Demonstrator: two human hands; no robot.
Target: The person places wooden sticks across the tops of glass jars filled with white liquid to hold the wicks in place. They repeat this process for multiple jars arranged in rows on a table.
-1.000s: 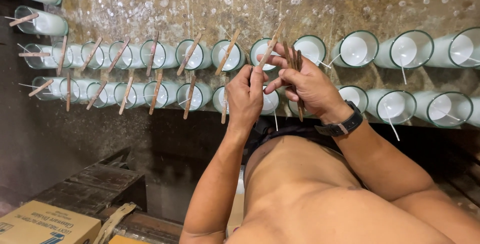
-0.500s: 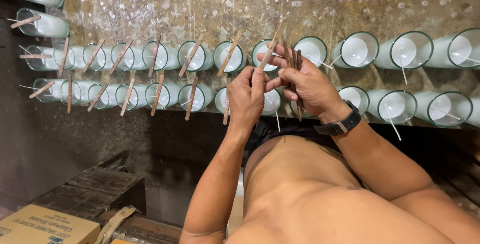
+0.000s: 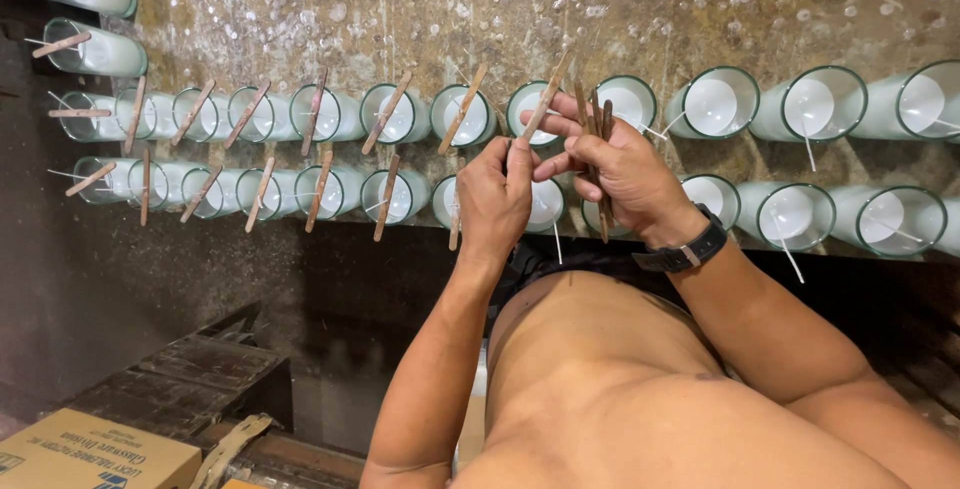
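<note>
candle glasses (image 3: 716,105): white wax, green rims | sticks (image 3: 385,114): tan | watch (image 3: 688,252): black

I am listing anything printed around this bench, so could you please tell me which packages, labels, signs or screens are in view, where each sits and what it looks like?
Cardboard box: bottom left corner, below the bench; rectangular, tan, with dark blue print on its top face, partly cut off by the frame.
Wristwatch: on the right wrist; dark band and case, its face turned away.
No signs or labels show elsewhere.
</note>
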